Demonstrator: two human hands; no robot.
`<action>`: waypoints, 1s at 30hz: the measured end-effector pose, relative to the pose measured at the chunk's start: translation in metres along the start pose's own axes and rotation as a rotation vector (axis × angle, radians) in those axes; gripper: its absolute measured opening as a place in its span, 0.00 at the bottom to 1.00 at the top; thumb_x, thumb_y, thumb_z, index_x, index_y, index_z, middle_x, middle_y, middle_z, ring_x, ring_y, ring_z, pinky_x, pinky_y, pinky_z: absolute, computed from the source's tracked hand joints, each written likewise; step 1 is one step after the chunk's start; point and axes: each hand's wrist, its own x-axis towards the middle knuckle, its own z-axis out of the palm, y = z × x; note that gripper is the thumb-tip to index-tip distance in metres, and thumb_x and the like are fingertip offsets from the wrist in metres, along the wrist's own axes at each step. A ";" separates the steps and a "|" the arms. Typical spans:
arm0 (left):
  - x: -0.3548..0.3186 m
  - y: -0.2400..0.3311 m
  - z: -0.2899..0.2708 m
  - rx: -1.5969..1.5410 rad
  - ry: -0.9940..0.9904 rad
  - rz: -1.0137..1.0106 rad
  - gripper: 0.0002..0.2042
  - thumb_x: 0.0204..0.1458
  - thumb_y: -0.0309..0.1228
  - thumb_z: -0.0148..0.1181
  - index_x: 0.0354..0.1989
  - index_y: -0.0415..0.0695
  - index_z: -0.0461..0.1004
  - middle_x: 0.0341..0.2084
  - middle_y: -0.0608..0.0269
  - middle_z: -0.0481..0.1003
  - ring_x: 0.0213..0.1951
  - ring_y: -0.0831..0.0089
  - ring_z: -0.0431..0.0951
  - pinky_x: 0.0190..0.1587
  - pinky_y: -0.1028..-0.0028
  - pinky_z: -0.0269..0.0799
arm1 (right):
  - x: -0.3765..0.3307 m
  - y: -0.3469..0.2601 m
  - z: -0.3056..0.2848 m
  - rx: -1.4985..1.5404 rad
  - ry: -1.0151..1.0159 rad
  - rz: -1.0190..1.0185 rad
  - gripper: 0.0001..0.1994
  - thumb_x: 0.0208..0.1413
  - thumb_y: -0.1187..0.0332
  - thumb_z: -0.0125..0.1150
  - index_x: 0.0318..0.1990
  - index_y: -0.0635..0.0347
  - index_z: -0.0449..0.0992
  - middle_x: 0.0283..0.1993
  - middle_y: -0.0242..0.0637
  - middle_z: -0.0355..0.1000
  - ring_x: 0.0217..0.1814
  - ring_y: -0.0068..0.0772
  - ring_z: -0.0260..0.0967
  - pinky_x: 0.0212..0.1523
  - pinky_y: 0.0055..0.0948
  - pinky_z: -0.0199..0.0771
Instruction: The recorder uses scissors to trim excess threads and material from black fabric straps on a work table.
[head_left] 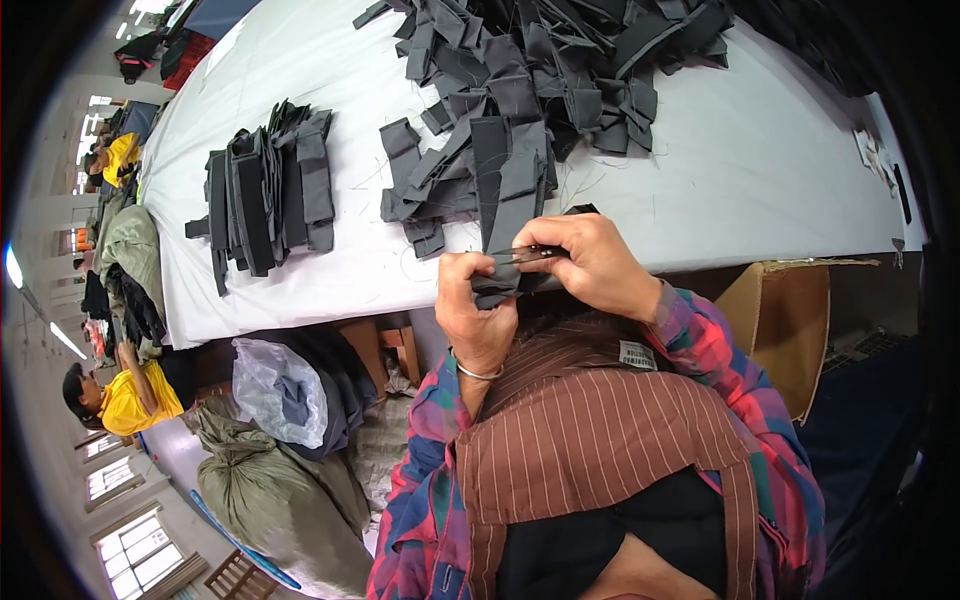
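At the near edge of the counter point(740, 190), the left hand point(478, 310) pinched a dark grey fabric piece point(496, 284) while the right hand point(592, 262) held small black snips point(540, 253) close beside it. A loose heap of dark strips point(515, 90) lay back from that edge, a neater stack point(262, 190) nearer the left edge.

A dark grey strip of fabric point(497, 284), creased and partly covered by fingers, is pinched in the left hand point(474, 312) at the centre of the frame. Just right of it, the right hand point(592, 262) grips slim black thread snips point(541, 253), nearly level, their narrow tip pointing left over the strip.
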 end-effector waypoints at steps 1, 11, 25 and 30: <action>0.000 -0.003 0.001 -0.021 0.022 0.018 0.20 0.25 0.11 0.60 0.31 0.42 0.67 0.26 0.57 0.67 0.29 0.59 0.71 0.33 0.67 0.69 | 0.000 0.001 0.002 -0.062 -0.004 -0.017 0.05 0.48 0.80 0.59 0.34 0.64 0.74 0.29 0.39 0.74 0.30 0.28 0.72 0.32 0.27 0.70; 0.002 -0.004 -0.001 0.030 0.006 0.126 0.17 0.26 0.11 0.59 0.26 0.42 0.67 0.24 0.59 0.66 0.28 0.62 0.70 0.30 0.69 0.67 | -0.002 0.019 0.004 0.191 0.426 0.084 0.09 0.57 0.66 0.60 0.42 0.58 0.70 0.31 0.32 0.67 0.31 0.24 0.63 0.34 0.24 0.66; 0.000 -0.002 0.001 0.059 -0.009 0.107 0.17 0.27 0.11 0.63 0.26 0.42 0.67 0.25 0.59 0.67 0.28 0.63 0.72 0.33 0.71 0.69 | -0.022 -0.014 0.003 -0.372 0.292 -0.077 0.07 0.47 0.66 0.66 0.34 0.52 0.77 0.30 0.28 0.74 0.28 0.32 0.69 0.29 0.30 0.63; -0.002 -0.001 0.003 0.055 -0.028 0.101 0.17 0.27 0.11 0.63 0.26 0.42 0.67 0.25 0.59 0.67 0.28 0.63 0.71 0.32 0.71 0.68 | -0.023 -0.011 0.000 -0.374 0.362 -0.067 0.07 0.48 0.66 0.65 0.35 0.52 0.76 0.28 0.29 0.73 0.28 0.33 0.68 0.29 0.31 0.62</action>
